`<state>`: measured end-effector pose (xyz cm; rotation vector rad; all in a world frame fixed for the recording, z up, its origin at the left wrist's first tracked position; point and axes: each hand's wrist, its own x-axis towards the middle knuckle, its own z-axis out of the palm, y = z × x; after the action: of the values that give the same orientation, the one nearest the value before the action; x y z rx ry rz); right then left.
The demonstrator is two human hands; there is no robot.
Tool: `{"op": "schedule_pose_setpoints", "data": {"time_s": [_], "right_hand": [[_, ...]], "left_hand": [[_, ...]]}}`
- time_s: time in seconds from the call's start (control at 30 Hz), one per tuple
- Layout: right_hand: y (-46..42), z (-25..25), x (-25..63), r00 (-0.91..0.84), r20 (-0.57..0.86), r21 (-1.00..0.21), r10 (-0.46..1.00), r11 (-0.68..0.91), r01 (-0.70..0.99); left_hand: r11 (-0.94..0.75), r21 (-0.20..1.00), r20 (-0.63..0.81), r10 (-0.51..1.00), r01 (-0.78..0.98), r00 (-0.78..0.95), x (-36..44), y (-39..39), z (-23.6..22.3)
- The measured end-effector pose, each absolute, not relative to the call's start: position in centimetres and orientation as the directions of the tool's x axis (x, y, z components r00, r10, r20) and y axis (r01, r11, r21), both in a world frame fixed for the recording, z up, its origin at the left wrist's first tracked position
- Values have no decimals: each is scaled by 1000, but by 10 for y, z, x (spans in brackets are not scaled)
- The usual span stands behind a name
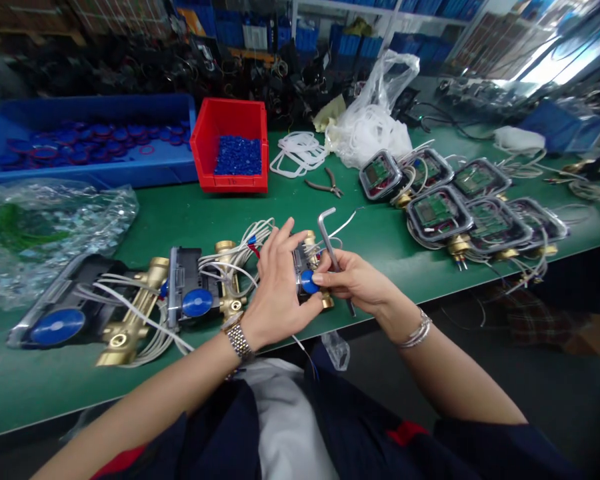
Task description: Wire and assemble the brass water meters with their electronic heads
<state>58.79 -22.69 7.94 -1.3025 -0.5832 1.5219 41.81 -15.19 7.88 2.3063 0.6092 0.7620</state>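
Observation:
My left hand (279, 287) wraps round a small brass-and-black meter unit (307, 261) near the front edge of the green table (180, 220), fingers partly raised. My right hand (353, 280) grips a metal hex key (329, 241) and presses its fingertip on a round blue cap (309, 281) on that unit. White wires (235, 257) trail left from the unit. Two more brass meter units (200, 293) (80, 313) with blue caps lie in a row to the left.
A red bin (233, 143) of small blue parts and a blue tray (90, 137) of blue rings stand at the back. Pliers (325, 183), white gaskets (297, 153) and a plastic bag (375, 120) lie mid-table. Several clear-lidded circuit-board units (460, 207) crowd the right. Bagged parts (45, 227) sit left.

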Motion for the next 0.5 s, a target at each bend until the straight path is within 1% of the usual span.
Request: {"op": "schedule_pose_setpoints", "data": {"time_s": [0.07,0.13,0.2,0.27,0.33,0.4,0.5], "right_hand": [[-224,82,590,68,-468,-827,881,-409,-386],[-222,84,591,55,-492,-812,869,-435,-389],[-220,86,592,33,-514,-798,857,-463,-386],[-218,87,594,9,-530,-784,848,-486,-386],[-217,87,595,-6,-543,-772,840,-502,-389],[-216,87,596,-16,-547,-766,837,-508,-395],[-216,86,596,-28,-546,-760,838,-509,-404]], "left_hand": [[-729,653,443,588,205,676,414,-153,76],[-789,580,544,562,204,623,408,-153,72],[-863,465,627,478,196,615,401,-152,66],[-927,334,678,364,174,639,394,-150,62],[-962,208,693,271,174,668,389,-147,61],[-976,115,689,213,185,693,386,-145,62],[-978,59,663,190,202,725,384,-142,66]]}}
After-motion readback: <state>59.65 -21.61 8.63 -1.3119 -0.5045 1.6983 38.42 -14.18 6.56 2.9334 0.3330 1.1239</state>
